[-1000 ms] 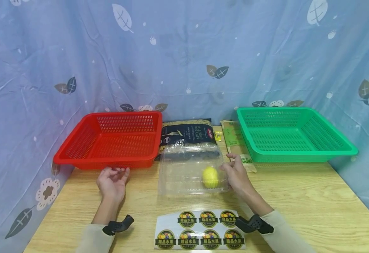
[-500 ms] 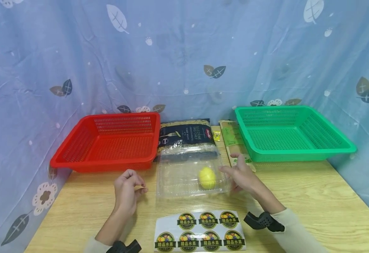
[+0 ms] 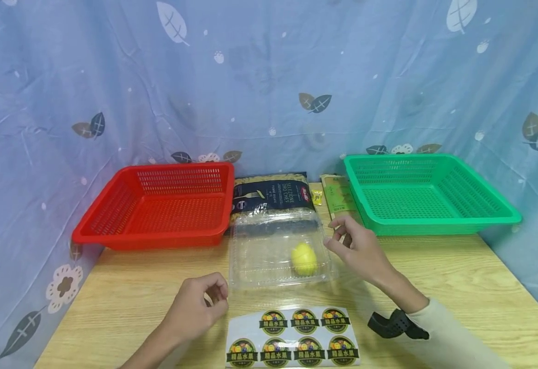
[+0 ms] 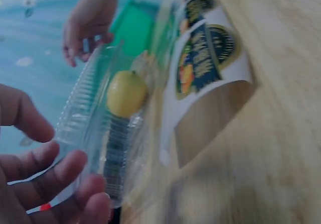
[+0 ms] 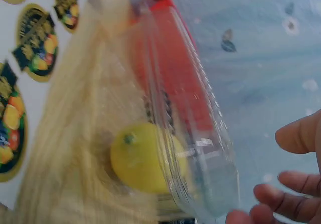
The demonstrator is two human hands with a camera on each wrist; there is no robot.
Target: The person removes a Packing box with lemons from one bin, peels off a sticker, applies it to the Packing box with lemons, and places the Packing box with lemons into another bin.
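Note:
A clear plastic clamshell box (image 3: 264, 261) lies mid-table with its lid down, a yellow lemon (image 3: 303, 259) inside toward the right. My left hand (image 3: 197, 310) hovers off the box's front left corner, beside the sticker sheet (image 3: 292, 338). Its fingers curve loosely and hold nothing. At the box's right side is my right hand (image 3: 358, 251), fingers bent and nothing in them; the right wrist view shows a gap between its fingers and the box. Round fruit labels cover the white sheet. In the left wrist view, one edge of the sheet (image 4: 205, 91) curls up.
A red basket (image 3: 153, 238) stands at the left and a green basket (image 3: 439, 222) at the right. Behind the box lie a pasta bag (image 3: 273, 195), a small yellow packet (image 3: 317, 197) and a green-and-brown packet (image 3: 338, 197). A blue curtain (image 3: 269, 77) closes off the back.
My left hand has come from the red basket's front edge rightward and nearer, to the sticker sheet. My right hand has drawn slightly right from the box's side. The box stays in place.

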